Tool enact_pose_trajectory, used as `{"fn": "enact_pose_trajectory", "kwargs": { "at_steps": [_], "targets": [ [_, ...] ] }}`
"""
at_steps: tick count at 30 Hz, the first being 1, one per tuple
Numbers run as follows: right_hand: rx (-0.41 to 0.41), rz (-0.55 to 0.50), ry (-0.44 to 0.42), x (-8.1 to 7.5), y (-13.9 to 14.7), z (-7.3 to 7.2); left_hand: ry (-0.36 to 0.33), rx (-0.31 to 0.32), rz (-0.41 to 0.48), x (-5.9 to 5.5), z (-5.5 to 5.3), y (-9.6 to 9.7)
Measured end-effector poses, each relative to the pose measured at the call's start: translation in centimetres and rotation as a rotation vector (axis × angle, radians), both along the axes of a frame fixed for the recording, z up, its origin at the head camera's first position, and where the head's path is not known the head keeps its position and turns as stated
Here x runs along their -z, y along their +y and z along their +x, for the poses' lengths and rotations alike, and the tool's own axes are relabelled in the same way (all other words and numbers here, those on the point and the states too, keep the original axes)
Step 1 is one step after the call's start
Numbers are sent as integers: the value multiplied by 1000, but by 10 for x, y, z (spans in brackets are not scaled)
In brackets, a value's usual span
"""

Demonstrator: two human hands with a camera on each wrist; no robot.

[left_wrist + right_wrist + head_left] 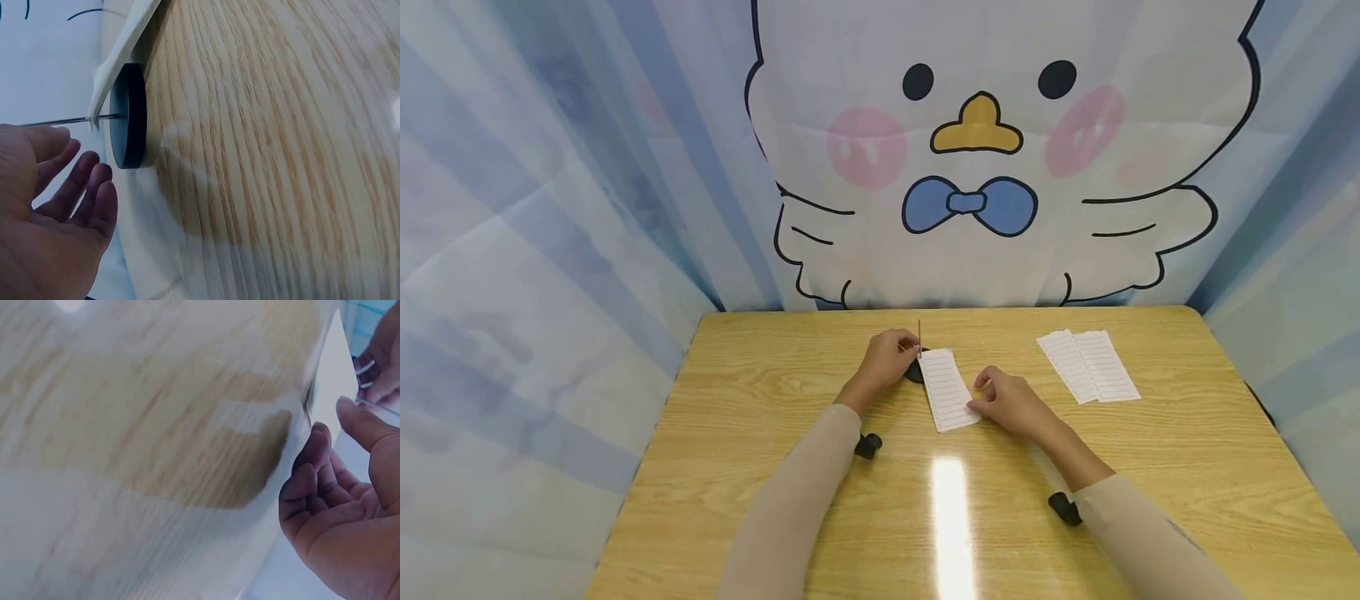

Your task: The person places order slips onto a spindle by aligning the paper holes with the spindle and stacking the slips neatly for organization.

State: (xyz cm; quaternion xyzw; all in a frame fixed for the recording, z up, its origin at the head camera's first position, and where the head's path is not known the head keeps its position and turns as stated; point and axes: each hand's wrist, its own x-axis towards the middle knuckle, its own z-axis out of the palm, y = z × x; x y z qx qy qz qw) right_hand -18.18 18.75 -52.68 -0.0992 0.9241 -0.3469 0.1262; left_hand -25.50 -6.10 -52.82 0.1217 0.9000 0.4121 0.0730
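In the head view, a wood-grained surface is reflecting a bright streak near its near edge, and pale blue curtains are hanging around it, with a cartoon bird facing from beyond the far edge. A lined paper slip is lying aslant near the middle of the far edge, partly covering a black base with a thin upright rod. The left hand is resting beside the rod, its grip looking relaxed; the right hand is holding its thumb at the slip's near right corner, its grip loosely released. Other lined slips are overlapping toward the far right corner. Their writing is staying too small to read.

The left wrist view is showing what the head view is hiding: the rod apparently passing through the slip's end, which is sitting above the disc-shaped base.

The right wrist view is cutting off the left hand and blurring the surface; the right thumb and forefinger are standing apart beside the slip.
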Motion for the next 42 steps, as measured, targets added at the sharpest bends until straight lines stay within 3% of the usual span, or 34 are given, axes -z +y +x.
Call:
{"fn": "enact_pose_trajectory", "kwargs": {
  "at_steps": [9,18,27,36,42],
  "targets": [
    [15,-31,10,-2,16,-4,-41,29,7,-4,9,-17],
    [63,-39,32,-11,52,-3,-46,62,-83,-6,13,-18],
    [112,-20,12,-21,93,-4,13,114,-132,2,12,-20],
    [129,-22,-19,-22,133,-5,140,169,-298,1,11,-15],
    [165,24,-40,-17,157,-5,128,162,-312,4,12,-13]
  ]
}}
